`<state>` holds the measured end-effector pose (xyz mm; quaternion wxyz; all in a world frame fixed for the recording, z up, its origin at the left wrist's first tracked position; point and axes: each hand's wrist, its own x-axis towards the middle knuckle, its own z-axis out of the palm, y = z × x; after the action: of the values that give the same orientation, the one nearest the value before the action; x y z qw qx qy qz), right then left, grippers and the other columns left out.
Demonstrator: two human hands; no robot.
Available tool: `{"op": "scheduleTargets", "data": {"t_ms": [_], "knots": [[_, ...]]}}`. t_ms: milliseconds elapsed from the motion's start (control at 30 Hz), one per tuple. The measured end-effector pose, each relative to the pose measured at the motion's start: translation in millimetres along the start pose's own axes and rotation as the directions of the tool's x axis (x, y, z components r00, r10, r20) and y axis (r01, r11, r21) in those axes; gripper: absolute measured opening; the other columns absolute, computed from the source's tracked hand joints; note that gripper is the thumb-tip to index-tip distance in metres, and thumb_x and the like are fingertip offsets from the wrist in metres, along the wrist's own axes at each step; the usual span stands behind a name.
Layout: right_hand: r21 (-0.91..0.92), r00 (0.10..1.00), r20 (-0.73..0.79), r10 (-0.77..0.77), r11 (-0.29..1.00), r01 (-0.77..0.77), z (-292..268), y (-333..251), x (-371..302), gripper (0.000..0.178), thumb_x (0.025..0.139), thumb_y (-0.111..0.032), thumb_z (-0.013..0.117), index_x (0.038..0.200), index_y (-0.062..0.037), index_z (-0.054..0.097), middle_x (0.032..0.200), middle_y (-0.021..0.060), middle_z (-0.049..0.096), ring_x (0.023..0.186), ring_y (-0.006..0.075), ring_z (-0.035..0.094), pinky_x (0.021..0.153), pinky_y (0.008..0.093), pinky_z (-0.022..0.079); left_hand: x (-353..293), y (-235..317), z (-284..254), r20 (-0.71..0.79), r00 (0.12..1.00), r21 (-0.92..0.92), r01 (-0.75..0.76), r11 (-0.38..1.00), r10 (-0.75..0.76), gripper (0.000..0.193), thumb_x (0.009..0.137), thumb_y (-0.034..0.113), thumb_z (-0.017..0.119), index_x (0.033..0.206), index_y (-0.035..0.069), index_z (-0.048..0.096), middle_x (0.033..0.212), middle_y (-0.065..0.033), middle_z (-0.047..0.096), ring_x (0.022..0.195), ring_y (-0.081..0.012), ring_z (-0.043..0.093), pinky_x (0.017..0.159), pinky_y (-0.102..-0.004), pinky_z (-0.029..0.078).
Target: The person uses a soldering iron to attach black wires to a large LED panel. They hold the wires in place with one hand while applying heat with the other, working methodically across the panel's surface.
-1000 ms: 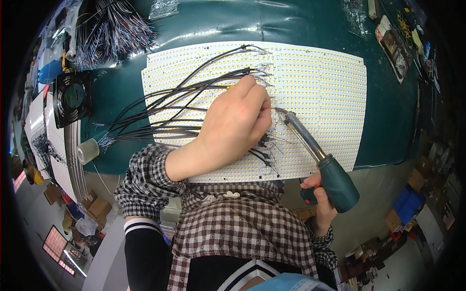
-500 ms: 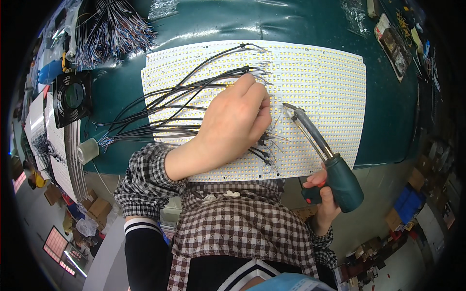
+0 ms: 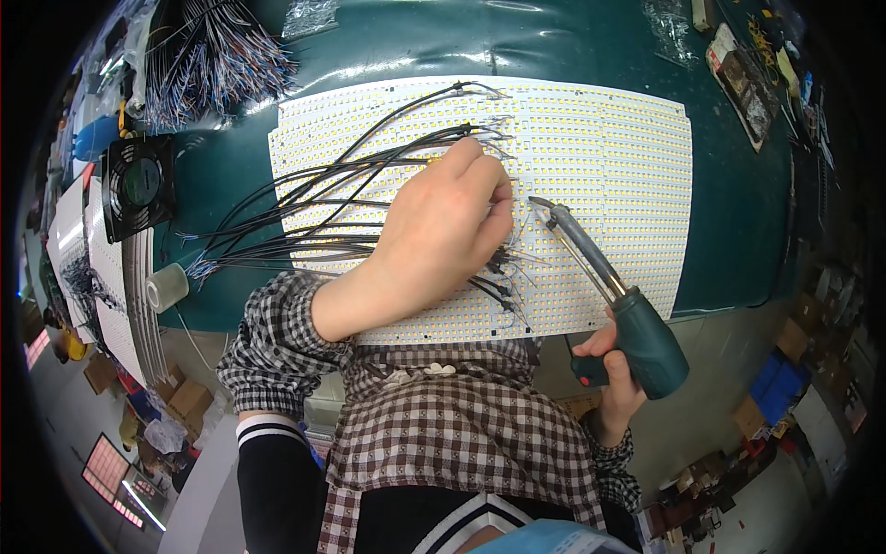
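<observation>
My right hand (image 3: 620, 379) is closed round the handle of a soldering gun (image 3: 652, 346) with a dark green body and a trigger. Its tip is just right of my left fingers, over or on a white LED board (image 3: 637, 166) dotted with rows of small yellow chips; contact cannot be told. My left hand (image 3: 448, 208) lies over the board's middle, its thumb and fingers pinched together. Whatever they pinch is hidden beneath the hand. Several black cables (image 3: 355, 162) run under and past it from the left, their thin bare wire ends spread along the board's middle.
A bundle of loose wires (image 3: 217, 69) lies at the back left, above a black fan (image 3: 138, 187). Nearby are a clear roll (image 3: 167, 287) and stacked white boards (image 3: 129, 305). A dirty tray (image 3: 746, 88) sits at the back right of the green table mat (image 3: 415, 42).
The soldering gun has shifted slightly left, bringing its tip closer to my left fingers. My left hand has barely moved and stays pinched.
</observation>
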<state>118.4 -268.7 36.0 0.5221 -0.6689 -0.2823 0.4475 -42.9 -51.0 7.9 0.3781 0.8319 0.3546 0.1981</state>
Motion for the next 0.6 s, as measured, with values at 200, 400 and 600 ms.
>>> {"op": "scheduleTargets", "data": {"t_ms": [200,400,600], "knots": [[0.023,0.999,0.007,0.042,0.999,-0.042,0.6,2.6,1.7,0.061,0.090,-0.028,0.065,0.126,0.0166,0.044,0.080,0.0084,0.057,0.071,0.0175,0.060,0.069,0.0350,0.057,2.6,-0.2,0.4,-0.001,1.000,0.009,0.005,1.000,-0.005,0.010,0.076,0.005,0.065,0.081,0.002,0.057,0.080,-0.0126,0.053,0.070,-0.0311,0.057,0.061,-0.0403,0.046],[0.035,0.998,-0.014,0.055,0.998,-0.054,1.3,3.9,-0.8,0.061,0.090,-0.028,0.066,0.126,0.0169,0.044,0.080,0.0083,0.057,0.070,0.0165,0.060,0.068,0.0348,0.058,4.2,0.0,0.5,0.024,1.000,0.037,-0.006,0.999,0.005,0.010,0.078,0.004,0.066,0.084,0.003,0.058,0.081,-0.0107,0.054,0.070,-0.0277,0.058,0.061,-0.0366,0.046],[0.000,0.997,0.000,0.076,0.997,-0.076,-0.1,2.7,0.8,0.061,0.090,-0.027,0.066,0.125,0.0172,0.044,0.079,0.0084,0.057,0.070,0.0167,0.060,0.067,0.0350,0.058,4.0,-1.1,-1.7,0.013,1.000,0.019,-0.009,1.000,0.008,0.011,0.077,0.005,0.066,0.084,0.003,0.058,0.081,-0.0111,0.054,0.070,-0.0283,0.058,0.062,-0.0374,0.046]]}}
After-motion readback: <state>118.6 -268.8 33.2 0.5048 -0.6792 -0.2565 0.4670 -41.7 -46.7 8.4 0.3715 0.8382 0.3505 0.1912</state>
